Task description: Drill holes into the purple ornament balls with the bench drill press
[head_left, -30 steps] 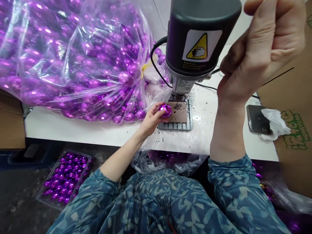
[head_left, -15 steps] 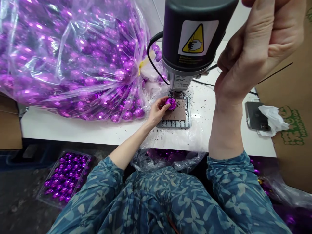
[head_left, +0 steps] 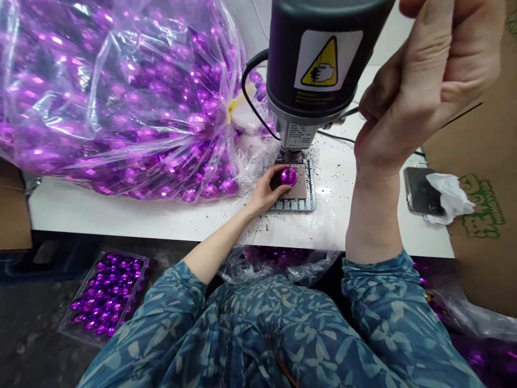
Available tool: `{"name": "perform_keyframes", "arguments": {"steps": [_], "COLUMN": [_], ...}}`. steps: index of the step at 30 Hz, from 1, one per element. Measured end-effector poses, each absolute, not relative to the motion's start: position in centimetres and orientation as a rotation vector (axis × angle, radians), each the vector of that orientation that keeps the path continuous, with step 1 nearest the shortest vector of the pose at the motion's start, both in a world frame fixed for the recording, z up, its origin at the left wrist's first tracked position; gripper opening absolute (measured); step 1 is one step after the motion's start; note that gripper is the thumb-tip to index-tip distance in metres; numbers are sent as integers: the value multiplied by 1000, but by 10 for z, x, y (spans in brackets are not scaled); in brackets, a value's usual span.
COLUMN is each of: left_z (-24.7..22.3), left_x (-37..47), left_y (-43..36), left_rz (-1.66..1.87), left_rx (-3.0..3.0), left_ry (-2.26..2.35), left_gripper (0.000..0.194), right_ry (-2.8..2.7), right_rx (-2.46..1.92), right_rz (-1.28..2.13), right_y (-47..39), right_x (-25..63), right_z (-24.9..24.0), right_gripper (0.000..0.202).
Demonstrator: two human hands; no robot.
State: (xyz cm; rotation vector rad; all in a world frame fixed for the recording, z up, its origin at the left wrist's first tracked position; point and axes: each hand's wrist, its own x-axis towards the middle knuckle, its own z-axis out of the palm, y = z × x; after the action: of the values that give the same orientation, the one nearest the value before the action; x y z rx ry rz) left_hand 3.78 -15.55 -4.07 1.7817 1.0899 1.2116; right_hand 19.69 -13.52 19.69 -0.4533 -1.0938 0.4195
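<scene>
My left hand (head_left: 267, 189) pinches a shiny purple faceted ball (head_left: 288, 177) between thumb and fingers. The ball rests on a brown board (head_left: 299, 188) over the grey slotted base (head_left: 310, 203) of a bench drill press (head_left: 319, 64). Directly above, the drill's chuck (head_left: 293, 155) points down, with the bit at the ball's top. Raised high beside the black motor housing, my right hand (head_left: 428, 81) is closed; whatever it grips is hidden by the fingers and the frame edge.
A large clear bag (head_left: 121, 108) of purple balls fills the table's left. Dark shavings lie about the base. At right are a phone (head_left: 420, 188), a crumpled tissue (head_left: 452, 196) and a cardboard box (head_left: 484, 258). A clear tray (head_left: 105, 293) of purple balls sits below left.
My left hand has shifted slightly right and nearer me, bringing the ball under the chuck; its fingers now sit at the ball's left side. The right hand stays closed, almost unmoved.
</scene>
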Motion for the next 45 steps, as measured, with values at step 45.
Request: {"name": "perform_keyframes", "arguments": {"steps": [45], "left_z": [-34], "left_x": [44], "left_y": [-160], "left_rz": [1282], "left_rx": [1636], "left_ry": [1144], "left_gripper": [52], "right_ry": [-1108], "right_rx": [-415], "right_rz": [97], "right_y": [-130], "right_x": [201], "right_z": [156], "right_gripper": [35]}}
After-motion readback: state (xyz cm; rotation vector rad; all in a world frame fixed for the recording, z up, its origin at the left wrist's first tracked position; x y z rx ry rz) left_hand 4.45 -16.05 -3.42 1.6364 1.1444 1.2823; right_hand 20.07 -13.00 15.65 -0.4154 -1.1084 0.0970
